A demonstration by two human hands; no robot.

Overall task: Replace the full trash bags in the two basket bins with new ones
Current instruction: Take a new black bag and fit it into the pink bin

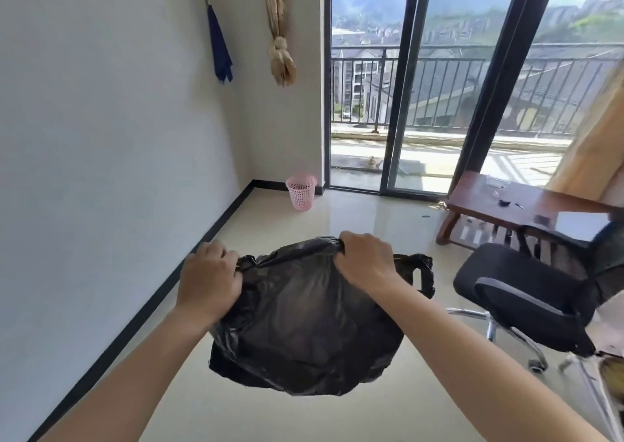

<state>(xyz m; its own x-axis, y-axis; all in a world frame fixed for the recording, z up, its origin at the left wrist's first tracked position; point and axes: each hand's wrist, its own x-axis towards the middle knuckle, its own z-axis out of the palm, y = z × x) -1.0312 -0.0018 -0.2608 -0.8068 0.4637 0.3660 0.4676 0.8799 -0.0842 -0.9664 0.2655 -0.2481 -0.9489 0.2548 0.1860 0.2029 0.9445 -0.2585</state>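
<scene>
Aloft, left grip [209, 283], right grip [366, 259] pinch black bag [304, 323].

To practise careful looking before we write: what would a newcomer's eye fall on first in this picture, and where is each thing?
The black trash bag, held up in mid-frame, stands out most: the left hand and right hand each grip its upper edge. Beyond it, a pink basket bin stands on the floor in the far corner, beside the glass doors. A black office chair sits at the right.
</scene>
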